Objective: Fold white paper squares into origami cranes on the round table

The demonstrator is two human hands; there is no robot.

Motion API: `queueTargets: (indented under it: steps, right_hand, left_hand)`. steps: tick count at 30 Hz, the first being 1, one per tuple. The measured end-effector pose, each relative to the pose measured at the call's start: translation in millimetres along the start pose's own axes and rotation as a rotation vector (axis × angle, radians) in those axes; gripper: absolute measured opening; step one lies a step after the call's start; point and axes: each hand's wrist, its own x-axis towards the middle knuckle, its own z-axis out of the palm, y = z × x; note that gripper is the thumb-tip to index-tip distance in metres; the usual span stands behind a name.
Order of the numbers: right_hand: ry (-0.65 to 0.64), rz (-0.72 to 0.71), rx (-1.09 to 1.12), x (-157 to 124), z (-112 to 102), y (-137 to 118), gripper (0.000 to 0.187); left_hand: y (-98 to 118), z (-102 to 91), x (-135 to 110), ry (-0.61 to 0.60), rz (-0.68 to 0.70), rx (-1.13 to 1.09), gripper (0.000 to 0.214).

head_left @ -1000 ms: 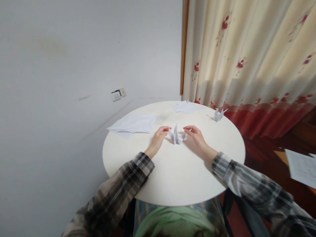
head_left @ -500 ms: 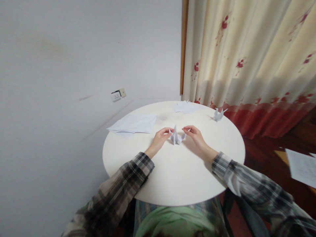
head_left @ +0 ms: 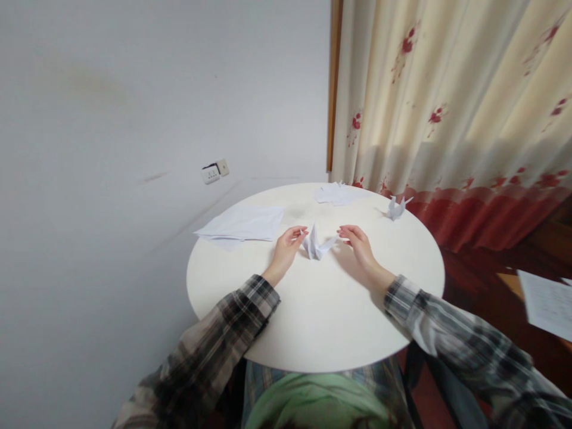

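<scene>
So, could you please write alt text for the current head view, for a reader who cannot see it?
A person's left hand and right hand frame a folded white paper bird on a round white table; whether they touch it is unclear. Beyond the left hand lies a stack of white paper; a second paper bird stands far right.

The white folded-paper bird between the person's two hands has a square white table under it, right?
Not quite: the white table is round, not square; the head view shows its curved edge. It is under the white folded-paper bird, which is between the person's left hand and right hand.
</scene>
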Motion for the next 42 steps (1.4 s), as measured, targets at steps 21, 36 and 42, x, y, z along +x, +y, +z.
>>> queueTargets:
  steps: [21,36,42]
  right_hand:
    - [-0.044,-0.374,-0.328,-8.8,-0.9,-3.6,0.023]
    - [-0.316,-0.632,-0.603,-18.9,3.7,-15.5,0.023]
    - [-0.344,-0.643,-0.633,-20.2,6.3,-13.1,0.015]
  left_hand:
    - [5.3,4.2,-4.6,-0.032,0.042,0.058,0.019]
    - [9.8,5.9,-10.0,-0.208,0.297,0.272,0.013]
    - [12.4,7.9,-12.5,-0.294,0.298,0.274,0.017]
